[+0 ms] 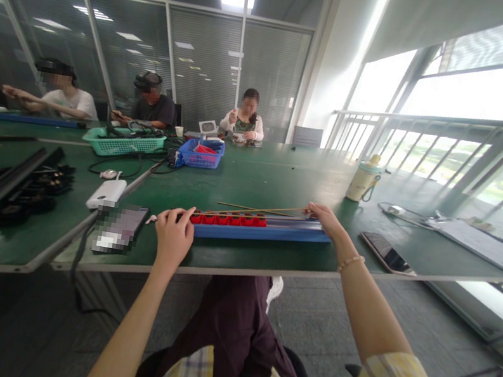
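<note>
A long blue tray (263, 236) lies along the near edge of the green table, with a row of several red pieces (231, 219) in its left half. My left hand (175, 235) rests at the tray's left end, its fingertips on the end of a thin yellowish stick (257, 210). The stick runs slantwise above the red pieces. Its right end is pinched between the fingers of my right hand (323, 218), over the tray's right part. Another thin stick (226, 203) lies on the table behind the tray.
Phones (122, 230) (386, 252) lie on both sides; a white power bank (106, 194) is at left. Behind stand a green basket (124, 143), a blue basket (200, 154) and a bottle (363, 180). Black parts (33, 194) lie far left. Three people sit across.
</note>
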Tool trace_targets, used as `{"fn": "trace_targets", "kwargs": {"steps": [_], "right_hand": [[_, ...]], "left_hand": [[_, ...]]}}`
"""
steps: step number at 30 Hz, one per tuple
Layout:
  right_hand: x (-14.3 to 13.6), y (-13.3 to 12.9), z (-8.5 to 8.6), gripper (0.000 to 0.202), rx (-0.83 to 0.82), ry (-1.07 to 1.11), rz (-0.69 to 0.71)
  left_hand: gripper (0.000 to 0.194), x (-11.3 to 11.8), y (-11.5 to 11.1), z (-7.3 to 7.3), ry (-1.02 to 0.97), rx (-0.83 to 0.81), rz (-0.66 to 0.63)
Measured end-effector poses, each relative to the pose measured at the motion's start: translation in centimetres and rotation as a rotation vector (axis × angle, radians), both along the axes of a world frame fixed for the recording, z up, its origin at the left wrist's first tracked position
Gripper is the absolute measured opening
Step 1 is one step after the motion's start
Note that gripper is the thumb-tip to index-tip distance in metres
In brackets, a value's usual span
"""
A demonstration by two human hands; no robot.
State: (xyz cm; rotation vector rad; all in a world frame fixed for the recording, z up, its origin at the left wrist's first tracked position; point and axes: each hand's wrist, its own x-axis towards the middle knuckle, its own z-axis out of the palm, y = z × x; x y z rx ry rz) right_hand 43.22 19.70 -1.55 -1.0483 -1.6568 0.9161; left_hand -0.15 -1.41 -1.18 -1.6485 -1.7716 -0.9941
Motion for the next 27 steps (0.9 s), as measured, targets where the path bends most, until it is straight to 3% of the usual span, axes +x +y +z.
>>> {"fn": "trace_targets", "kwargs": {"steps": [19,27], "right_hand": [[0.1,0.8,-0.5,0.065,-0.012,0.085,-0.196],[0.4,1.5,-1.0,0.064,0.054,0.095,-0.275]], "left_hand": [[0.040,0.1,-0.1,0.1,-0.017,-0.005,-0.005],[0.039,0.2,-0.1,0.1,-0.014,-0.011,0.001]]}}
